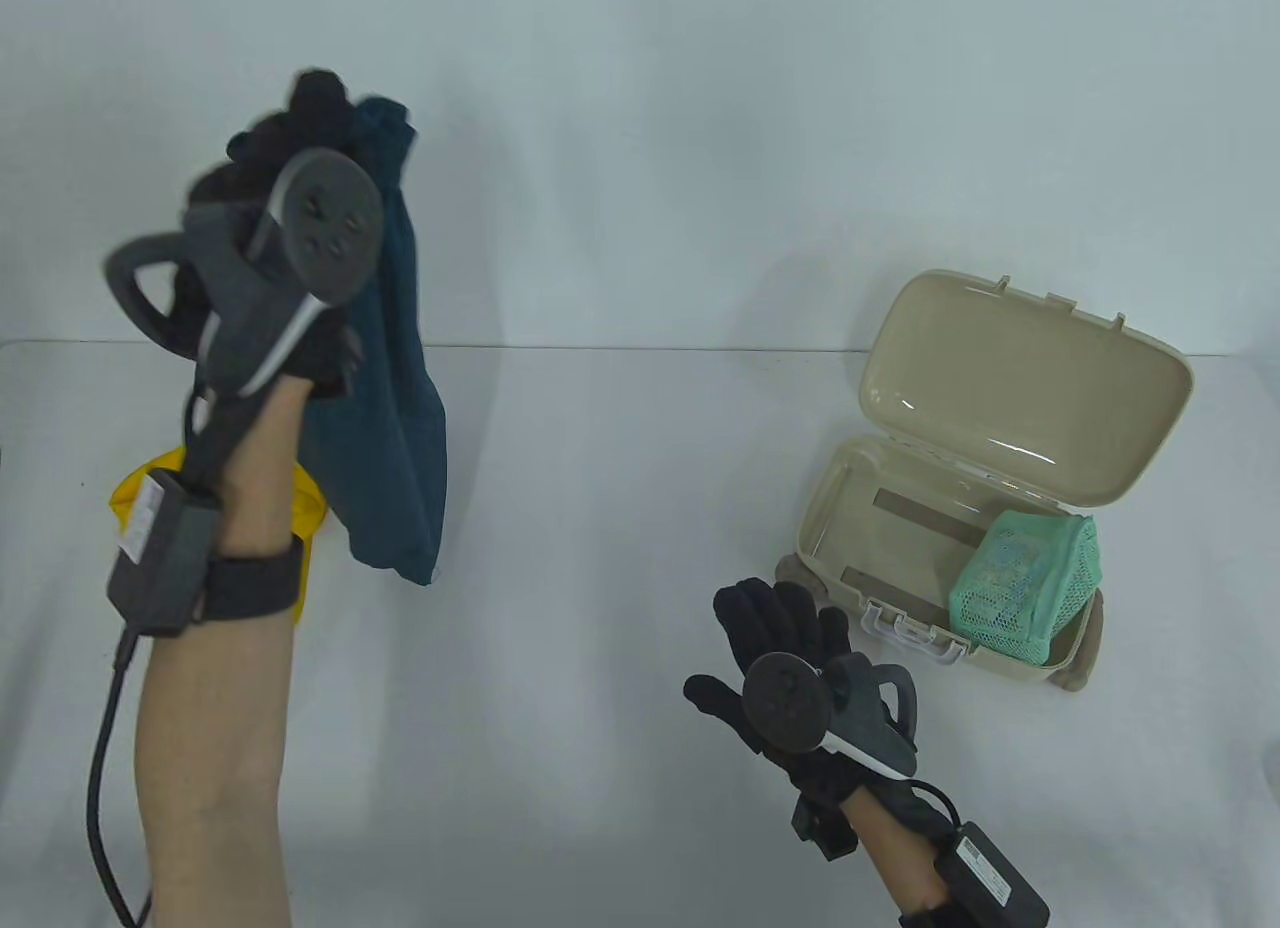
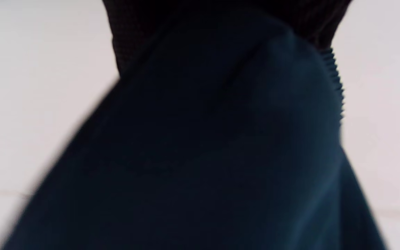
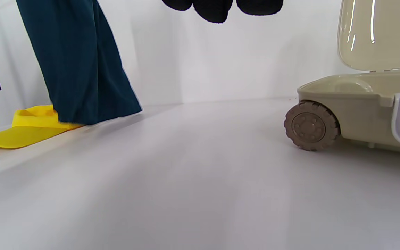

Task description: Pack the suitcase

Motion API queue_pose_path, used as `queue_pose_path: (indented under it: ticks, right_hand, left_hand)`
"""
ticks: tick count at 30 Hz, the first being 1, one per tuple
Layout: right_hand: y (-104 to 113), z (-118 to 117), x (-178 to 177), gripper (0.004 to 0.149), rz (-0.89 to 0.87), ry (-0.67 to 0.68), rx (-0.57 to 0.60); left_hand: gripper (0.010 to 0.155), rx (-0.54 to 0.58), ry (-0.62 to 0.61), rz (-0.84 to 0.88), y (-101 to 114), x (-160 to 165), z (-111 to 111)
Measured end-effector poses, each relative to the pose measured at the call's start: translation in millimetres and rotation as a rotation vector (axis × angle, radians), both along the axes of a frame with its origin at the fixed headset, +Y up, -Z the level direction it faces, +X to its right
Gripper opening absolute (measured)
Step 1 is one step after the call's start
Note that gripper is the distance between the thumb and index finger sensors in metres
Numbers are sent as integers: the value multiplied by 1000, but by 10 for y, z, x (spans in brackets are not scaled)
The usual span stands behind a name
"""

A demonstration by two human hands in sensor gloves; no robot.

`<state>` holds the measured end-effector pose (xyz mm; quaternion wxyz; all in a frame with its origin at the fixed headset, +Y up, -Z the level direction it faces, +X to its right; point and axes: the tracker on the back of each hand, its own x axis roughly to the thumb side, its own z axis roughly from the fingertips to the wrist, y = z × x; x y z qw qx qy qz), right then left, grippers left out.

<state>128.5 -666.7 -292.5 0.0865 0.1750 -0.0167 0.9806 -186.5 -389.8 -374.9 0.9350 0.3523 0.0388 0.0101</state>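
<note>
Left hand: The gloved left hand (image 1: 285, 183) is raised high over the table's left side, fingers bunched around the top edge of a dark teal cloth garment (image 1: 385, 408) that hangs full length beneath it; the left wrist view shows little but that cloth, blurred and close.

Garment's position: Its lower hem dangles near the table top, well apart from the case; whether it touches the surface cannot be told.

Right hand: The gloved right hand (image 1: 785, 653) rests low, just beside the near-left corner of the case, fingers spread flat and holding nothing.

Suitcase: A small beige hard-shell plastic suitcase (image 1: 850, 488) with brown wheels lies at the table's right side, its lid (image 1: 1030, 388) propped open toward the back.

Packed so far: One light green mesh pouch (image 1: 1030, 588) sits in the right end of the tray; the rest of the tray floor shows bare.

Waiting: A yellow piece of fabric (image 3: 30, 126) lies flat at the left, partly hidden behind the raised forearm and the hanging cloth.

Progress: By appearances the job is in its early-to-middle stretch, with one item stowed, one lifted and one on the table.

Left to do: The teal garment likely needs folding or gathering before it fits the tray; the yellow piece would follow, then the lid must be closed and latched.

White table (image 1: 600, 618): Carries all of the above.
</note>
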Motion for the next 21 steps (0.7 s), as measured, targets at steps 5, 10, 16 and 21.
queue_pose_path:
  ticks: [5, 10, 16, 21]
  right_hand:
    - [44, -35, 106, 87, -11, -78, 36]
    - [60, -120, 290, 86, -57, -158, 25]
    - [56, -170, 376, 86, -65, -198, 15]
    - [83, -150, 334, 86, -59, -173, 14]
  left_hand:
    - [51, -441, -207, -71, -1883, 912, -5]
    - [60, -870, -460, -132, -3140, 1425, 151]
    - [75, -1177, -815, 22, -3237, 1694, 398]
    - [74, -1005, -688, -73, -2902, 1260, 386]
